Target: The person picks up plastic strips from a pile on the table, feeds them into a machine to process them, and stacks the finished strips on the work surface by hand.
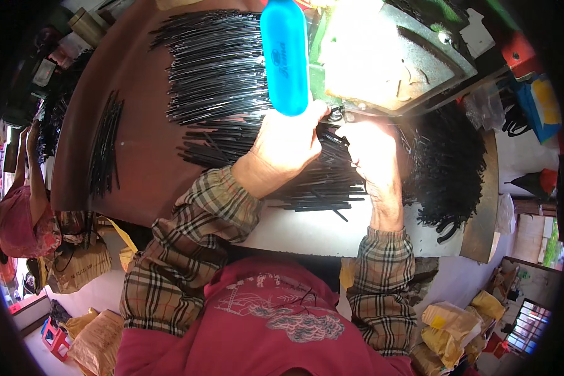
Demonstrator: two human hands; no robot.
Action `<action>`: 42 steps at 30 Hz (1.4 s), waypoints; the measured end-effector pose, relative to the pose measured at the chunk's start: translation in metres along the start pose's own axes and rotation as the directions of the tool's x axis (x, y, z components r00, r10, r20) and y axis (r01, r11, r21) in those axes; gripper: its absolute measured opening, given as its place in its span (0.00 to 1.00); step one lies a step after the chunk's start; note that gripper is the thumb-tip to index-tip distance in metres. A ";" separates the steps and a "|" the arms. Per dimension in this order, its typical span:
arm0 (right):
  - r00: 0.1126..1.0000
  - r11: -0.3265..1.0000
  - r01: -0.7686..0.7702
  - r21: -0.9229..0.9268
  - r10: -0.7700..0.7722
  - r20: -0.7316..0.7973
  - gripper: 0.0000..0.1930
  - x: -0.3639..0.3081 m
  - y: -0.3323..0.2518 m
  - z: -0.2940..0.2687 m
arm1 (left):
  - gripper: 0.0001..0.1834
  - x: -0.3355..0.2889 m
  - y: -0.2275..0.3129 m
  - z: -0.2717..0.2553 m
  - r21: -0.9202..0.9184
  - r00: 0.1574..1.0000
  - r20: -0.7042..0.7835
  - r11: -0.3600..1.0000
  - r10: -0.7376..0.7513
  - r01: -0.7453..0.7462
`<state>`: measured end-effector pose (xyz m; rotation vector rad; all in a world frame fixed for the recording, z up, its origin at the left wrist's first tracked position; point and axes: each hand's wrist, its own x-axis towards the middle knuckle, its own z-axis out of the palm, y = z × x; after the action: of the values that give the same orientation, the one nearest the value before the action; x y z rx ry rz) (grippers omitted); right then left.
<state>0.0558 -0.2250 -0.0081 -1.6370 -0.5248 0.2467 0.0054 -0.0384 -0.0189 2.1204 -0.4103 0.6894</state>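
My left hand (287,144) is closed beside the machine's working point, its fingertips beside a small dark metal part (336,114). Close by on the right, my right hand (375,153) has its fingers bent and pressed together. Glare hides what either set of fingertips holds. Beneath and between the hands lie loose thin black strips (326,182). The machine (413,69) stands just beyond them, its top brightly lit, with a long blue rounded cover (286,56) above my left hand. A large row of black strips (216,69) is laid out to the left of that cover.
A smaller bundle of strips (106,144) lies at the brown table's (141,156) left. On the right is a thick pile of black pieces (451,169) with bent ends. Another person's arms (31,163) show at far left. Brown sacks (97,344) stand on the floor.
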 end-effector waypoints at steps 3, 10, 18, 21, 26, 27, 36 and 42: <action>0.995 0.986 0.095 -0.136 -0.099 -0.028 0.07 0.003 -0.003 0.003 | 0.24 0.002 0.007 -0.005 0.116 0.999 0.021 0.993 0.031 -0.034; 0.996 0.993 0.084 -0.087 -0.085 -0.004 0.08 0.004 -0.008 0.001 | 0.32 -0.002 0.013 -0.003 0.178 1.000 -0.007 0.984 0.030 -0.029; 0.999 0.997 -0.034 0.064 0.032 0.030 0.09 -0.001 -0.025 -0.001 | 0.24 0.002 0.010 -0.004 0.149 0.995 0.046 0.986 -0.083 0.076; 0.973 0.971 0.220 -0.096 -0.211 0.095 0.07 0.002 -0.015 -0.002 | 0.17 0.018 0.013 -0.015 -0.125 0.929 0.165 0.927 -0.331 0.353; 0.979 0.980 0.104 -0.171 -0.071 0.189 0.10 -0.005 -0.028 0.000 | 0.10 0.019 0.033 -0.040 -0.761 0.788 0.409 0.304 -0.461 0.573; 0.991 0.998 -0.013 0.066 0.005 0.134 0.16 -0.010 -0.030 -0.003 | 0.11 0.011 0.018 -0.027 -0.842 0.871 0.320 0.309 -0.373 0.442; 0.954 0.773 -0.009 0.635 0.198 -0.227 0.09 -0.032 0.001 0.032 | 0.09 -0.012 0.041 0.022 -0.927 0.805 0.122 0.223 -0.581 0.301; 0.984 0.882 -0.093 0.463 0.152 -0.091 0.08 -0.027 -0.007 0.018 | 0.10 -0.003 0.028 -0.027 -0.246 0.931 -0.112 0.917 -0.348 0.314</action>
<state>0.0228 -0.2218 -0.0080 -1.2132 -0.2401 0.3323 -0.0197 -0.0331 0.0100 1.8459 -0.0351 0.5725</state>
